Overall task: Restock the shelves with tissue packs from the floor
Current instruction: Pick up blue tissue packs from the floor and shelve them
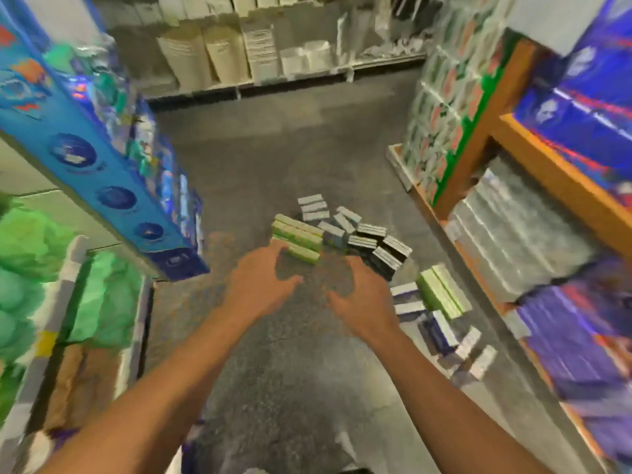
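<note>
Tissue packs lie scattered on the grey floor of the aisle. A green stack (297,237) lies just past my left hand (260,281), and dark packs (383,249) sit beyond my right hand (364,302). More green packs (443,290) and blue-white packs (441,331) lie to the right. Both hands hover above the floor with fingers spread and curled, holding nothing. My left fingertips are close to the green stack; whether they touch it is blurred.
A blue shelf unit (102,172) with packaged goods stands on the left, green bundles (30,265) below it. An orange-framed shelf (554,179) with wrapped packs and purple goods lines the right. Paper bags (222,53) fill the far shelf. Grey floor (290,371) runs between.
</note>
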A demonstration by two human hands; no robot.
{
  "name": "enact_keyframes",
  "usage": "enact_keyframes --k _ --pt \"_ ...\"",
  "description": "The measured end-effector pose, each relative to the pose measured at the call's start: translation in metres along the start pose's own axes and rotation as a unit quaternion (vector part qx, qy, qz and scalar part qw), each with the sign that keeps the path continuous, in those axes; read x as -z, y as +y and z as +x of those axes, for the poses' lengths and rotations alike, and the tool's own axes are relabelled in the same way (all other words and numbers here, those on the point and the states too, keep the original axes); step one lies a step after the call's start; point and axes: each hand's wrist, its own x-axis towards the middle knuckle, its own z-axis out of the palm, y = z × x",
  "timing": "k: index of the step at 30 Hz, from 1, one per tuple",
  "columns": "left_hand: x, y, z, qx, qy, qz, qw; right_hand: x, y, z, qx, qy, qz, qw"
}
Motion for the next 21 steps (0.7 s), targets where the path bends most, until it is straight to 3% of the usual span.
enact_keyframes --k 5,11,16,21 --pt "-0.086 0.085 0.049 -0.073 -0.138 0.011 0.988 0.054 0.1 -0.006 -0.146 0.061 0.038 0.987" --pt "-0.174 0.157 0.122 -0.148 -0.228 0.001 0.962 0.081 0.189 0.021 -0.27 0.113 0.034 0.956" --pt "-0.253 0.195 0.194 -0.162 -0.324 -0.021 0.932 0.081 0.268 0.068 -0.386 0.12 0.001 0.915" --pt "-0.349 0.208 0.25 -0.173 -0.394 0.028 0.902 0.055 0.363 0.11 -0.479 0.131 0.026 0.868"
